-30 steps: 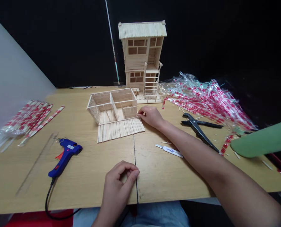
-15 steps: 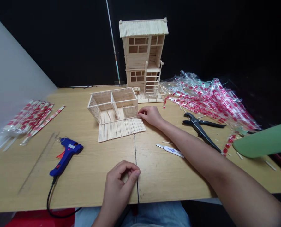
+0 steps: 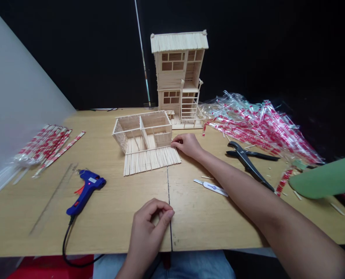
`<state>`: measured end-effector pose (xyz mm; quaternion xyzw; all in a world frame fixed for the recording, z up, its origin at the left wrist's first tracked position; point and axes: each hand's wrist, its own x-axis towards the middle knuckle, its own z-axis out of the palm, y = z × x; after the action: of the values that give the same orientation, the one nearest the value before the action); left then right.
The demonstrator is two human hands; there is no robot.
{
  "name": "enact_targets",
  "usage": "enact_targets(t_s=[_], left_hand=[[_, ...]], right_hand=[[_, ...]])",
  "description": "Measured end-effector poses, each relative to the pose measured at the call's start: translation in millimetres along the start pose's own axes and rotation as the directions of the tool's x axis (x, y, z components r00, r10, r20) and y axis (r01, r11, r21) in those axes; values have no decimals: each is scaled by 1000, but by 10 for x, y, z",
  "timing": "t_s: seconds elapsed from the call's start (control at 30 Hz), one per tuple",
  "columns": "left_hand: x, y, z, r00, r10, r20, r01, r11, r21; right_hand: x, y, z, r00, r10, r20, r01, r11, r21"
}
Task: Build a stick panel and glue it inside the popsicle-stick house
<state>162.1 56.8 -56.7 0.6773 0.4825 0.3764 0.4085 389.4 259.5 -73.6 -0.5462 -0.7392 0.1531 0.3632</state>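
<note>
A low, roofless house model made of thin wooden sticks (image 3: 147, 159) rests on the table, divided by an inner wall, with a stick floor jutting out at the front. My right hand (image 3: 188, 145) reaches to its front right corner, thumb and fingers pinched at the edge; the fingertips partly hide the contact. My left hand (image 3: 152, 224) rests near the table's front edge, thumb and index finger pressed together, with nothing visible between them. Just behind the low model stands a taller two-storey stick house (image 3: 180, 77) with a roof and ladder.
A blue glue gun (image 3: 87, 190) and a clear ruler (image 3: 52, 199) lie on the left, near packaged sticks (image 3: 46, 145). On the right are a white utility knife (image 3: 214, 188), black pliers (image 3: 245, 159), a heap of red-printed wrappers (image 3: 256, 120) and a green cylinder (image 3: 323, 178).
The view has shifted slightly, moving everything a little right and mostly down in the picture. Both hands keep nearly the same pose, the right still at the low model's corner.
</note>
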Motion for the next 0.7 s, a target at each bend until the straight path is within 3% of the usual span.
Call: enact_targets(t_s=[0.17,0.4,0.7], left_hand=[[5,-8,1,1000,-11,7,11,1000,-6],[20,13,-3,1000,-4,-3,4,1000,-4],[14,20,-4,1000,-11,1,11,1000,-8]], right_hand=[[0,-13,31,1000,18,-22,-18,999,-29],[23,-11,-24,996,50,74,-49,999,-24],[57,-26,-24,991,100,84,-100,995,1]])
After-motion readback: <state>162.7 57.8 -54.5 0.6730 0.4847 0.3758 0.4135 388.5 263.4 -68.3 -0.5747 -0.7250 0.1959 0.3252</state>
